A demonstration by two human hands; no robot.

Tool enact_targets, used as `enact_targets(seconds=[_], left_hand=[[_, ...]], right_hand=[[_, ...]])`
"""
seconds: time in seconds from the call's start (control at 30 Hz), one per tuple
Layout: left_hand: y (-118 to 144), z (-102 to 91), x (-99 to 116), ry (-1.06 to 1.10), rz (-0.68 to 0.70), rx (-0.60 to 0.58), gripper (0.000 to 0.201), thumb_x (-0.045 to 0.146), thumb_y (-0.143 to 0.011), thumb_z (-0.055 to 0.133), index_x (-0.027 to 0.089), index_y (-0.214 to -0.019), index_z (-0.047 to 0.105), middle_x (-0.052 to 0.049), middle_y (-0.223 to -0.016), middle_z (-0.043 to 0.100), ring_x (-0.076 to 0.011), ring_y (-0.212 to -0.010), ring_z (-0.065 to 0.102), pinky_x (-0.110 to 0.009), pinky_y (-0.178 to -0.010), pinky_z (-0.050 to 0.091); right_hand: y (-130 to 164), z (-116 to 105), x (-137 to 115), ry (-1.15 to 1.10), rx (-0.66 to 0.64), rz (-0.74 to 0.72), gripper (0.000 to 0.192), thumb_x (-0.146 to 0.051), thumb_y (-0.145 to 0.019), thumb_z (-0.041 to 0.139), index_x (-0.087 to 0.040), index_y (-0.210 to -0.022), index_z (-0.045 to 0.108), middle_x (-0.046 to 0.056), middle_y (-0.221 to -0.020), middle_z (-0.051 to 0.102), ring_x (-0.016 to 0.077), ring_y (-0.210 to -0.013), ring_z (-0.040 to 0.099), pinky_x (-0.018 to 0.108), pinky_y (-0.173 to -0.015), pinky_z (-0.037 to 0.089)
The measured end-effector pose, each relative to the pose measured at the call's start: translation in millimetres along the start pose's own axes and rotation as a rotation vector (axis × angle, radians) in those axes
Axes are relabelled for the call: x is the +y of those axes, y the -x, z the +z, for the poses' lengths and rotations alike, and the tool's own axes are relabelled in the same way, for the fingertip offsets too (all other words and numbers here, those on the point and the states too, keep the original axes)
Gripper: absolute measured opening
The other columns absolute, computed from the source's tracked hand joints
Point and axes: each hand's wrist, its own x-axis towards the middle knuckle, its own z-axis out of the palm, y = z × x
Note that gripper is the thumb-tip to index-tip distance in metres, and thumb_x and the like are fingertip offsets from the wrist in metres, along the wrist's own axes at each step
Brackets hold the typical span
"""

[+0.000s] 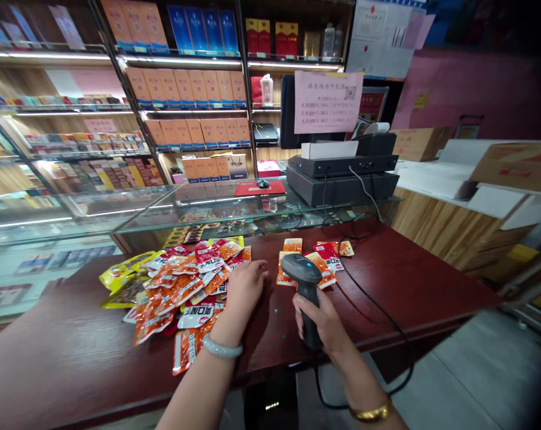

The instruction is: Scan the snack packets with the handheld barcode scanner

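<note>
My right hand (322,319) is wrapped round the grip of a black barcode scanner (303,270), its head angled over several snack packets. Its cable runs down below the table edge and loops at the right. Beside the right side of a large heap of orange, red and white snack packets (194,283) is my left hand (248,280). Its loosely bent fingers point away from the heap, partly hidden, with nothing visible in them. Yellow bags (127,272) lie at the heap's left. Beyond the scanner is a smaller group of packets, with a red one (329,254) among them.
The dark red tabletop (409,280) meets a glass display counter (199,206). On the counter stand a monitor with a pink notice (328,103), a black cash drawer (342,185) and a mouse (263,184) on a red pad. Cardboard boxes (516,164) are at the right; stocked shelves line the back.
</note>
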Motion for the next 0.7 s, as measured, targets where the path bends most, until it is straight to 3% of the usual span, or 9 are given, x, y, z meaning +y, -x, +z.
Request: enact_targets(seconds=[0.07, 0.23, 0.43, 0.57, 0.7], left_hand=[[0.8, -4.9, -2.3, -0.125, 0.007, 0.045, 0.026, 0.022, -0.093, 0.066, 0.019, -0.114, 0.080, -0.014, -0.116, 0.080, -0.0315, -0.113, 0.073, -0.046, -0.107, 0.052], [-1.1, -6.6, -5.9, -0.146, -0.007, 0.080, 0.027, 0.024, -0.096, 0.064, 0.019, -0.117, 0.080, -0.012, -0.118, 0.081, -0.0282, -0.114, 0.073, -0.040, -0.106, 0.052], [-23.3, -34.3, -12.4, -0.285, -0.109, -0.006, 0.041, 0.031, -0.099, 0.061, 0.013, -0.134, 0.071, -0.018, -0.133, 0.075, -0.0306, -0.126, 0.068, -0.039, -0.108, 0.048], [-49.7, -57.9, -30.8, -0.474, -0.170, -0.074, 0.043, 0.037, -0.100, 0.054, 0.011, -0.128, 0.072, -0.021, -0.128, 0.075, -0.0338, -0.120, 0.069, -0.040, -0.102, 0.048], [-69.9, -60.0, -61.4, -0.656, -0.272, -0.106, 0.047, 0.044, -0.094, 0.061, 0.009, -0.120, 0.075, -0.027, -0.129, 0.072, -0.0405, -0.130, 0.061, -0.047, -0.110, 0.040]], right_hand=[[-0.9, 1.3, -1.7, -0.003, -0.008, 0.010, 0.047, -0.057, -0.081, 0.080, -0.022, -0.098, 0.053, -0.008, -0.054, 0.057, 0.0097, -0.038, 0.048, 0.021, -0.036, 0.043], [-9.3, 15.2, -15.5, 0.095, -0.020, 0.129, 0.054, -0.060, -0.076, 0.081, -0.022, -0.102, 0.052, -0.011, -0.048, 0.054, 0.0099, -0.035, 0.045, 0.020, -0.034, 0.041], [-41.5, 42.3, -40.8, 0.180, -0.079, 0.139, 0.057, -0.052, -0.073, 0.080, -0.020, -0.114, 0.056, -0.010, -0.060, 0.058, 0.0098, -0.037, 0.050, 0.022, -0.035, 0.044], [-77.3, 57.8, -49.9, 0.188, -0.183, 0.110, 0.052, -0.049, -0.071, 0.081, -0.020, -0.108, 0.057, -0.010, -0.062, 0.058, 0.0094, -0.039, 0.051, 0.022, -0.035, 0.043], [-111.8, 66.0, -46.2, 0.193, -0.293, 0.152, 0.052, -0.048, -0.069, 0.083, -0.020, -0.104, 0.057, -0.010, -0.063, 0.058, 0.0090, -0.038, 0.051, 0.022, -0.035, 0.041]])
